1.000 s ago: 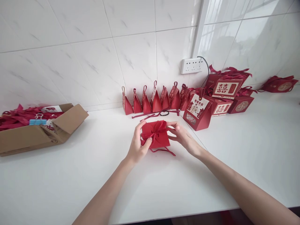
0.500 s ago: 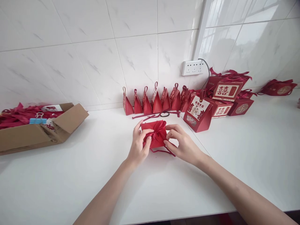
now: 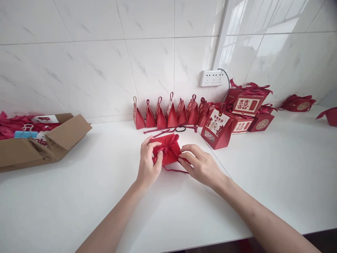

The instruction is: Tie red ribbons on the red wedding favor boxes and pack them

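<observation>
Left hand (image 3: 150, 161): curled around the left side of the red box (image 3: 171, 160); box is held there, thumb and index finger set a narrow gap apart at the ribbon bow (image 3: 167, 150). Right hand (image 3: 202, 166): fingertips and thumb brought close together at the box's right edge, by a loose bit of red ribbon; whether that is pinched cannot be told. Box is located on the white table (image 3: 92, 200), between both hands, bow facing up. Twisted red cord (image 3: 176, 171) is seen at its near edge.

Just beyond the box: dark red ribbon strips (image 3: 159, 133) and a black ring (image 3: 180, 129), laid flat. Behind those, seven pointed red boxes (image 3: 172, 118) are lined up near the tiled wall (image 3: 147, 21). A larger printed box (image 3: 223, 136) is stood at right, with ribboned boxes (image 3: 244, 105) stacked behind it. Socket strip (image 3: 212, 78) is mounted above. Far left: cardboard carton (image 3: 22, 153), filled with red ribbons (image 3: 15, 126); a blue binder clip (image 3: 25, 134) is seen inside.
</observation>
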`<action>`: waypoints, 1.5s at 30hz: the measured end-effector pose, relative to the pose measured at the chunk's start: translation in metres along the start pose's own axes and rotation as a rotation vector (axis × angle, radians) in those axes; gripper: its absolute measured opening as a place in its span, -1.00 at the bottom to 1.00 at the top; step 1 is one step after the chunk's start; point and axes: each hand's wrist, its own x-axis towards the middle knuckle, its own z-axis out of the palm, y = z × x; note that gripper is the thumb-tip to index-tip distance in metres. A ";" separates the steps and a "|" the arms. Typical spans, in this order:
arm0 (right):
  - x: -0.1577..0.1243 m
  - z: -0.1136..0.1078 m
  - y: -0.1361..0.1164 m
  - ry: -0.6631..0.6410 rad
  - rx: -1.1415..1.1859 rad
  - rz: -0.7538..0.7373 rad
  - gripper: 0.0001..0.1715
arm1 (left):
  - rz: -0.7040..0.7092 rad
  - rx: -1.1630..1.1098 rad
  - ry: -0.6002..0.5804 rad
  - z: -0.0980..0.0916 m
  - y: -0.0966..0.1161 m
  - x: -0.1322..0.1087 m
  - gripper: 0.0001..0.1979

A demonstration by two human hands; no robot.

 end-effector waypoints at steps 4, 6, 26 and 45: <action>-0.001 0.001 0.000 -0.005 -0.011 -0.043 -0.91 | 0.002 0.023 0.007 0.001 0.002 0.000 -0.82; -0.002 0.002 -0.002 0.003 0.003 -0.052 -0.91 | 0.020 0.033 -0.006 0.002 0.003 -0.001 -0.79; -0.004 -0.002 -0.003 -0.213 -0.103 -0.305 -0.66 | -0.001 -0.001 -0.057 0.001 0.005 -0.002 -0.67; -0.004 -0.007 -0.014 -0.507 0.009 -0.170 -0.85 | -0.093 -0.034 0.029 0.007 0.021 -0.004 -0.92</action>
